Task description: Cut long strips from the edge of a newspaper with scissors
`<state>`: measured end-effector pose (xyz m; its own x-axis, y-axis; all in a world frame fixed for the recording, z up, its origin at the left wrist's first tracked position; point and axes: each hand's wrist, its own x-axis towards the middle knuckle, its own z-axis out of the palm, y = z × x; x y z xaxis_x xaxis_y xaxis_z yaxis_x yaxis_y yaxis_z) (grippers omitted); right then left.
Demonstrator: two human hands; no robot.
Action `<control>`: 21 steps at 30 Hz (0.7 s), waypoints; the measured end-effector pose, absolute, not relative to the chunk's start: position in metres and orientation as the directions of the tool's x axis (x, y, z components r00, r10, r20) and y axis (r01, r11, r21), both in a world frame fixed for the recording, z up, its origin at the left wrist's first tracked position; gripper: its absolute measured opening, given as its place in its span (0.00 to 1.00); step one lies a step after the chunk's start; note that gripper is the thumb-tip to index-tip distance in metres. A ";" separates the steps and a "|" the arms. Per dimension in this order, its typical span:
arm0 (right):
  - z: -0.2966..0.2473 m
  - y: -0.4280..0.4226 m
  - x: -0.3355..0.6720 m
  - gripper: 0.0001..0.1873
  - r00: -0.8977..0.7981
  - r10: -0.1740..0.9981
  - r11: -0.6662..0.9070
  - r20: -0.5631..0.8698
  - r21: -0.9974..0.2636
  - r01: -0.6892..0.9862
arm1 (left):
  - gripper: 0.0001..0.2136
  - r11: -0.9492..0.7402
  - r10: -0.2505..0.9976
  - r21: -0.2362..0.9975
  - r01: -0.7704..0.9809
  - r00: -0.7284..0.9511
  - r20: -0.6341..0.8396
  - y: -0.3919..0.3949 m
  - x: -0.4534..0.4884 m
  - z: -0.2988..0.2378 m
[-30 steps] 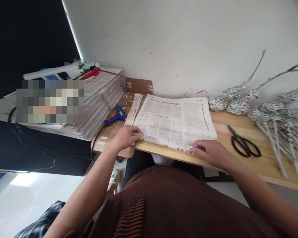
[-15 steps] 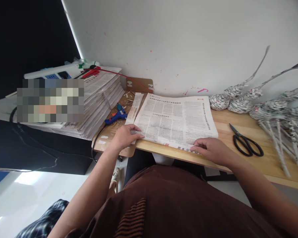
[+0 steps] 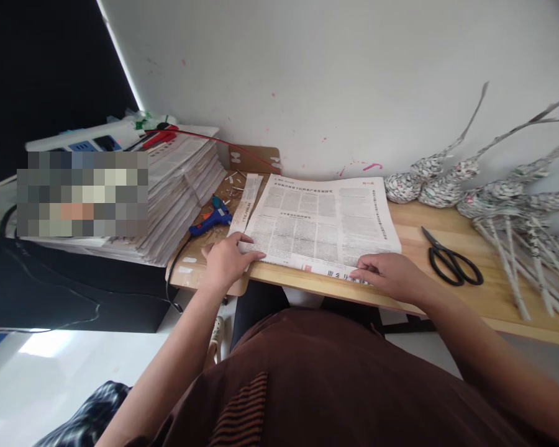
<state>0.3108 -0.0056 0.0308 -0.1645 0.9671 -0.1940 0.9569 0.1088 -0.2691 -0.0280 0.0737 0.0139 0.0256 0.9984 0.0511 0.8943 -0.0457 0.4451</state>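
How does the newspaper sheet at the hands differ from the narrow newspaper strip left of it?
The newspaper sheet is broad; the newspaper strip is slim. The right hand touches the sheet's near edge, but is well away from the strip. The strip lies beside the blue glue gun; the sheet lies farther from it. Both bear dark print.

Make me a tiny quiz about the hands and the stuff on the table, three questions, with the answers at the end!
1. True or false: the scissors lie to the right of the newspaper.
2. Fill in: the glue gun is mostly ____ in colour.
3. The left hand and right hand are both at which edge of the newspaper?
A) the edge by the wall
B) the edge nearest the person

Key: 1. True. 2. Blue. 3. B.
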 end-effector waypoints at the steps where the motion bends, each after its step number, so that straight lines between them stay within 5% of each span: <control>1: 0.031 -0.006 0.311 0.21 -0.159 0.968 0.106 -0.196 -0.254 0.961 | 0.19 -0.046 0.998 0.444 0.895 0.021 0.062 0.073 -0.028 0.013; 10: 0.030 -0.012 0.298 0.20 -0.063 0.981 0.054 -0.184 -0.056 0.997 | 0.22 -0.048 0.994 0.464 0.884 -0.005 0.111 0.068 -0.029 0.005; 21: 0.015 -0.013 0.310 0.19 -0.173 0.982 0.166 -0.072 -0.090 0.982 | 0.22 -0.024 0.993 0.447 0.894 -0.031 0.115 0.066 -0.027 0.004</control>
<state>0.3097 -0.0132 0.0151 -0.1728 0.9823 -0.0718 0.9820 0.1662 -0.0895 -0.0268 0.0657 0.0038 -0.0310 0.9929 0.1146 0.8941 -0.0237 0.4471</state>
